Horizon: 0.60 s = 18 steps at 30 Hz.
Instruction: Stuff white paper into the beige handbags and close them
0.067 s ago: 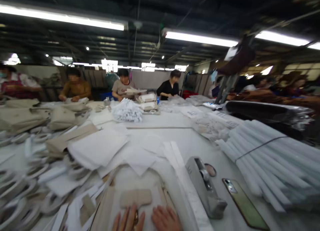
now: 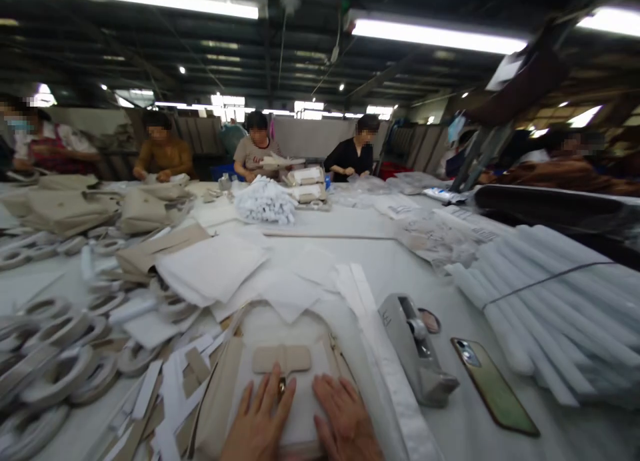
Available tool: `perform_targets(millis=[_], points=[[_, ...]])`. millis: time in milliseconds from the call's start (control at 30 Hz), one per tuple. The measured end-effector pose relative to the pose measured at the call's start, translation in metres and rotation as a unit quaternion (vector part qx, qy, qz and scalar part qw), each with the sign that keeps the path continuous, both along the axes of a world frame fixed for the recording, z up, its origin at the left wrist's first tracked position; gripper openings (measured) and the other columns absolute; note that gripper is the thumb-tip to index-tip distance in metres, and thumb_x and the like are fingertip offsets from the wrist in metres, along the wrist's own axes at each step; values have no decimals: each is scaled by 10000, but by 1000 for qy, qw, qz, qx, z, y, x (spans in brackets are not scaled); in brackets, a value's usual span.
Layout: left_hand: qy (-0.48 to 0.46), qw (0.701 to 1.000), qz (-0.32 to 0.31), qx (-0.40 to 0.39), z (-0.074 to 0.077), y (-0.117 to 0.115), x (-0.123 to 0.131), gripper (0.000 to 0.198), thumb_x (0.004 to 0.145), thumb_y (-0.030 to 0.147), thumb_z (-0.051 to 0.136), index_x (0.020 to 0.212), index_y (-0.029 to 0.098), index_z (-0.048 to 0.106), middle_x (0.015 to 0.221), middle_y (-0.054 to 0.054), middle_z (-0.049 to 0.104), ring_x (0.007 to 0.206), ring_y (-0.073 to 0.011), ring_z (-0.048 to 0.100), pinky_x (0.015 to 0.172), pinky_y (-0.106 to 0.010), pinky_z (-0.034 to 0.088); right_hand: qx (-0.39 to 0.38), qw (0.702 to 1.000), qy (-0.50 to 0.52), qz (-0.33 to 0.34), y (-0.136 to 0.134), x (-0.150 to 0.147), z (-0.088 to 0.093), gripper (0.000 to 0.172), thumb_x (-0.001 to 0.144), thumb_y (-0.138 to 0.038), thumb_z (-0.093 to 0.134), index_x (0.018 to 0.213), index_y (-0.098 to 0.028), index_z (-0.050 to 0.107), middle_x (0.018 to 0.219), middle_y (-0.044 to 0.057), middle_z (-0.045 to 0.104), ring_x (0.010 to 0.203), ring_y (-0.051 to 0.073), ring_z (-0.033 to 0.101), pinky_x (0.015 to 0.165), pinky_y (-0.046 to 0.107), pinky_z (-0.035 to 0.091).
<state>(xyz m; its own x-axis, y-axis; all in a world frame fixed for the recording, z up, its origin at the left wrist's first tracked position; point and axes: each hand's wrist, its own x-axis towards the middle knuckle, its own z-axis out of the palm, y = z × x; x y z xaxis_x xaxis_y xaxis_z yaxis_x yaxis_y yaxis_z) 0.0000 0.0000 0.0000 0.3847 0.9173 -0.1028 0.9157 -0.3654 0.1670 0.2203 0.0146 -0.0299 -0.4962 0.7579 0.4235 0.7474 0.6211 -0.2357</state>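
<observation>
A beige handbag (image 2: 220,408) lies flat at the front of the table, its front covered by a thin white sheet. A tan flap tab (image 2: 295,359) with a metal clasp shows at its upper middle. My left hand (image 2: 260,414) rests on the bag with fingers spread, a fingertip at the tab and the clasp showing between its fingers. Beside it, my right hand (image 2: 345,414) lies flat on the right part of the bag, fingers stretched out. Neither hand grips anything.
Right of the bag are a white strip (image 2: 375,354), a grey tape dispenser (image 2: 420,351), a phone (image 2: 495,388) and a bundle of white foam rods (image 2: 540,314). Tape rolls (image 2: 60,374) and paper scraps crowd the left, white sheets (image 2: 215,268) lie beyond. Several co-workers sit across the table.
The whole view has tilted down and shifted slightly left, so the bag and hands appear higher in the picture. Both hands stay on the bag.
</observation>
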Motion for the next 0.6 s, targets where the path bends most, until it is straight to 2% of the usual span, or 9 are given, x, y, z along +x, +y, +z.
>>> perform_targets(millis=[67, 133, 200, 267, 433, 600], points=[[17, 996, -17, 86, -11, -3, -13, 1040, 668, 627, 716, 1485, 251, 196, 1535, -182, 243, 1379, -376, 306, 1080, -577, 315, -13, 1000, 15, -19, -3, 0, 2, 502, 902, -244, 463, 1395, -172, 408, 1309, 106, 590, 1209, 252, 542, 1019, 442, 479], [39, 982, -34, 181, -17, -10, -28, 1085, 642, 666, 713, 1487, 231, 190, 1521, -173, 289, 1357, -369, 351, 1053, -574, 357, -4, 998, 41, -51, -8, 3, 8, 506, 928, -270, 435, 1417, -165, 360, 1354, 120, 546, 1243, 249, 511, 1008, 434, 489], [61, 964, -46, 253, -19, -22, -44, 1002, 697, 649, 681, 1477, 207, 234, 1496, -148, 359, 1344, -336, 379, 1065, -535, 356, 26, 995, 66, -66, -15, 9, 13, 493, 931, -280, 447, 1406, -175, 365, 1346, 121, 546, 1241, 251, 509, 978, 428, 510], [76, 952, -61, 291, -19, -34, -56, 880, 756, 599, 656, 1451, 192, 304, 1466, -121, 420, 1336, -306, 393, 1088, -491, 329, 68, 992, 83, -64, -24, 15, 13, 451, 915, -282, 493, 1348, -174, 427, 1267, 125, 591, 1192, 257, 539, 944, 426, 526], [70, 956, -45, 280, -17, -49, -62, 748, 778, 535, 671, 1391, 199, 404, 1426, -108, 474, 1317, -310, 402, 1100, -484, 283, 135, 987, 81, -21, -45, 16, 9, 260, 854, -264, 619, 1096, -173, 587, 987, 93, 627, 973, 226, 592, 839, 378, 528], [38, 976, -33, 214, -6, -34, -54, 654, 805, 580, 608, 1325, 214, 455, 1345, -118, 531, 1236, -352, 453, 1078, -564, 267, 154, 988, 15, 9, -44, -1, 25, 318, 854, -277, 624, 1149, -168, 582, 1031, 104, 610, 969, 230, 572, 889, 414, 448]])
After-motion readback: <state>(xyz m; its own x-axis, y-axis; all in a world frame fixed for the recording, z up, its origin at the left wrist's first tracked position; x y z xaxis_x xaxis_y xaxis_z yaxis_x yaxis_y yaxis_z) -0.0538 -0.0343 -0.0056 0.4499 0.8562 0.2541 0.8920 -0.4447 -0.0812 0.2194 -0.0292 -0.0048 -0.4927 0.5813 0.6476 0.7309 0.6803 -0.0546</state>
